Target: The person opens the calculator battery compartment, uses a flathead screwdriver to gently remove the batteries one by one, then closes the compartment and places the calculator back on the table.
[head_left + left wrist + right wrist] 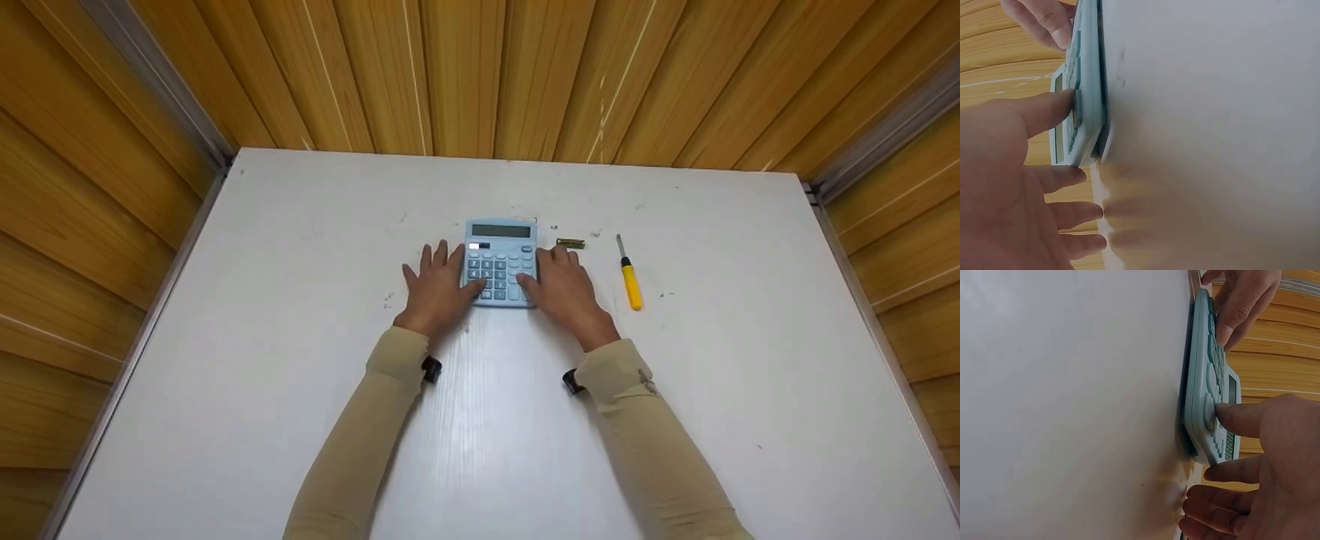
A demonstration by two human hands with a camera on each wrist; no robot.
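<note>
A light blue desktop calculator [499,262] lies face up on the white table, its display at the far end. My left hand [439,292] grips its left side, thumb over the lower-left keys and index finger along the edge. The other left fingers are spread beside it, near the tabletop. On the opposite side my right hand [566,294] holds the calculator, thumb on the right-hand keys and index fingertip at the side edge. In the right wrist view, the remaining fingers [1219,498] bend loosely beside the case. The calculator's underside is hidden.
Just beyond my right fingers lies a small gold-coloured battery [571,244]. Farther right is a screwdriver [631,283] with a yellow handle, its tip pointing away. Small dark marks dot the white table [300,300]. Wood-patterned panels [465,75] stand behind and at both sides.
</note>
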